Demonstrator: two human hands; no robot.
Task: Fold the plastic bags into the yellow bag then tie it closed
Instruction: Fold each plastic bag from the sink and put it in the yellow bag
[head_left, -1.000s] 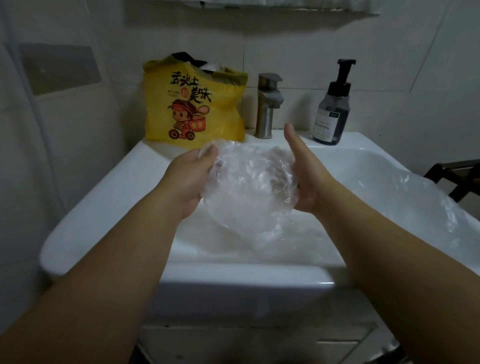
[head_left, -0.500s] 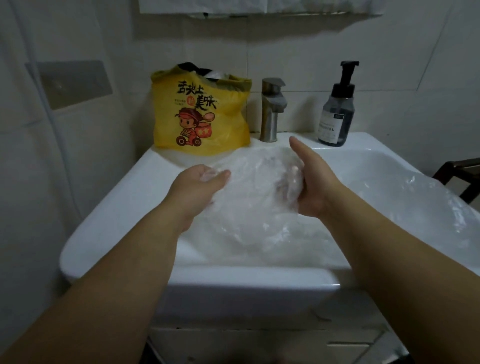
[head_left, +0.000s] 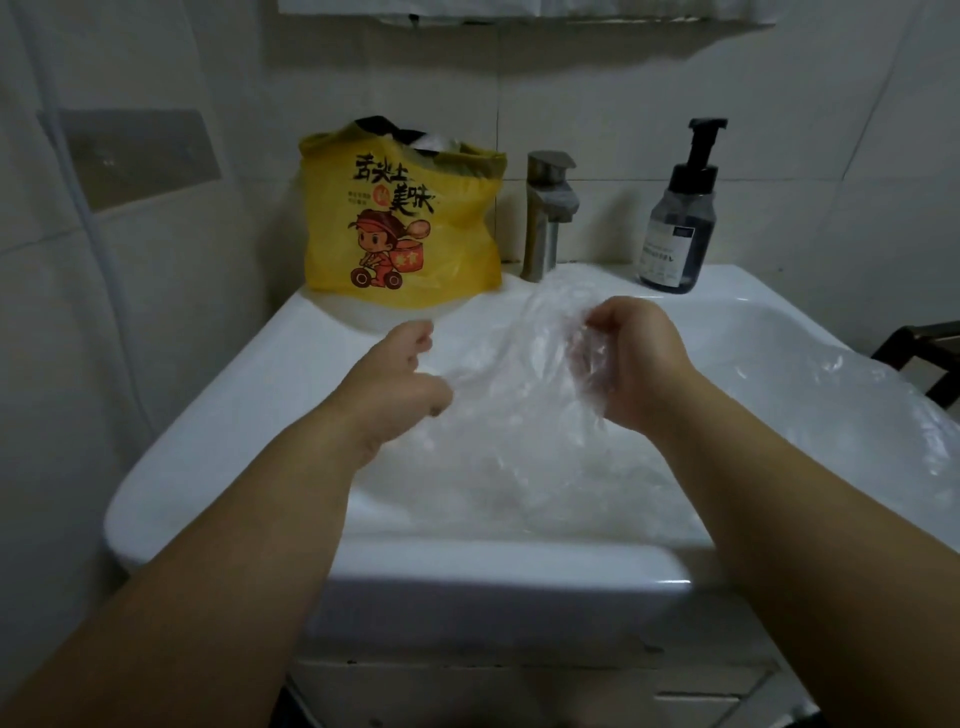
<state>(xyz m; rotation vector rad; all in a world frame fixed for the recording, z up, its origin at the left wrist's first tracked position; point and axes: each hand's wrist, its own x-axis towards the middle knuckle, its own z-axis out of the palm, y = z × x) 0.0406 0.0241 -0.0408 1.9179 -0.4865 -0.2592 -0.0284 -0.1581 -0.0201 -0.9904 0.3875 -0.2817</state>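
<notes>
You are holding a crumpled clear plastic bag (head_left: 509, 374) between your two hands, over the basin of the white sink (head_left: 234, 415). Your right hand (head_left: 628, 358) is gripping it: the fingers are curling round a bunch of the film, and they are showing through it. Your left hand (head_left: 402, 379) is curling too, thumb and fingers pinching the bag's left edge, a little nearer to you than the right hand. The film is stretching from one hand to the other and hanging below them into the basin.

The yellow bag (head_left: 400, 223) is standing upright beyond your left hand, at the back left corner of the sink against the tiled wall, apart from both hands. Its mouth is gaping open, with dark and pale things showing at the top.

Beyond the gap between your hands a metal faucet (head_left: 548, 213) is standing just right of the yellow bag. Beyond your right hand and a little to its right a dark pump bottle (head_left: 680, 223) is sitting on the sink's back ledge. To the right of your right forearm more clear plastic (head_left: 857, 415) is lying over the sink's right side – whether it is one bag or several, you cannot tell
</notes>
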